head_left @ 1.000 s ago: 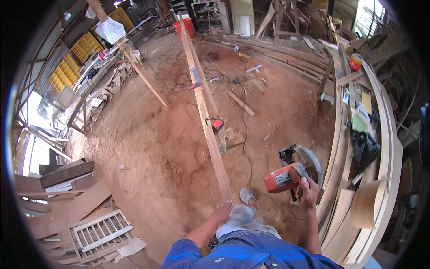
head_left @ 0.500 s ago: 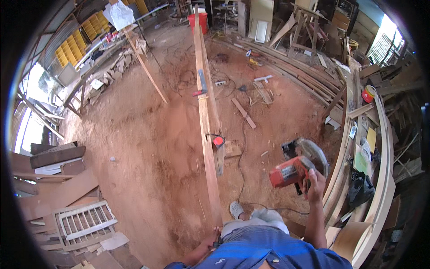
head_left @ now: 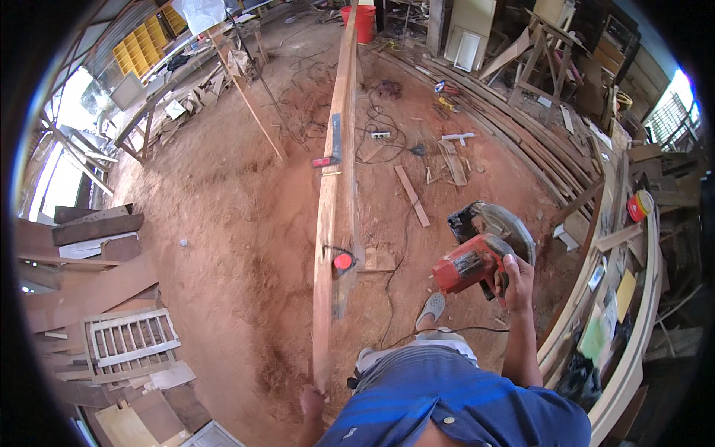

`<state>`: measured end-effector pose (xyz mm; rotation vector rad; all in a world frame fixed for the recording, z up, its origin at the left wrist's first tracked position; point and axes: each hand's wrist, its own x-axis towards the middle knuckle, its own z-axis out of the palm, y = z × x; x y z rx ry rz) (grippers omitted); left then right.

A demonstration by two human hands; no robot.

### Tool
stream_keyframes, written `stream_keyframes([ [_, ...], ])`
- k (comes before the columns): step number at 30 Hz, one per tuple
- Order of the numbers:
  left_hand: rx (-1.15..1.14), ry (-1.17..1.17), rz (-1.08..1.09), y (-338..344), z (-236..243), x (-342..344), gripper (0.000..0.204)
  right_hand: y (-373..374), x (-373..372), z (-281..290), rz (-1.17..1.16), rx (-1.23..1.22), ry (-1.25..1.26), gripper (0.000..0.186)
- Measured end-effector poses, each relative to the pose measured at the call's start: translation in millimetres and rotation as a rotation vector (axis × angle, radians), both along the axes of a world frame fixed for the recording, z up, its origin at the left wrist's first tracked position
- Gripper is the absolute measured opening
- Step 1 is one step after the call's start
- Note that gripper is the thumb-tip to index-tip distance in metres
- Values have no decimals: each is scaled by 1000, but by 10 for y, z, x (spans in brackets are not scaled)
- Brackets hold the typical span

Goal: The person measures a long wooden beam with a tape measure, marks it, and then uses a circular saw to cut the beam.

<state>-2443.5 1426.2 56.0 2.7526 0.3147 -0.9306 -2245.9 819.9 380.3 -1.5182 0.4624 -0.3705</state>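
Note:
My right hand point(head_left: 518, 281) is wrapped round the handle of a red circular saw point(head_left: 477, 261), held up in the air to the right of the plank. Its curved blade guard faces away from me. A long wooden plank point(head_left: 325, 298) runs away from me, raised above the ground, and my left hand point(head_left: 313, 401) grips its near end. A dark try square point(head_left: 336, 140) with a red stock lies across the plank farther off. Closer in, a round red thing point(head_left: 342, 261) with a black loop sits at the plank's edge; its kind is unclear.
A black cable point(head_left: 391, 290) trails over the dirt floor near my foot. Long boards point(head_left: 633, 357) line the right side. Scrap wood and a white slatted frame point(head_left: 134, 339) lie at left. A red bucket point(head_left: 363, 26) stands beyond the plank's far end.
My left hand has moved left and away from my body with the plank's near end, so the plank lies at a new angle. The saw stays raised in my right hand.

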Motion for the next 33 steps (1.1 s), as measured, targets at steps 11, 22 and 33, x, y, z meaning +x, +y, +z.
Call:
stream_keyframes([
  [11, -451, -39, 736, -2290, 896, 1834, 50, -1578, 1660, -231, 163, -51, 97, 46],
  [22, -891, -70, -52, -4431, 1569, 5488, 29, -2307, 3771, -461, 199, -16, 148, 42],
  [33, -1732, -737, -505, -6023, 4556, 8107, 12, -2803, 5664, -333, 244, -59, 76, 42],
])
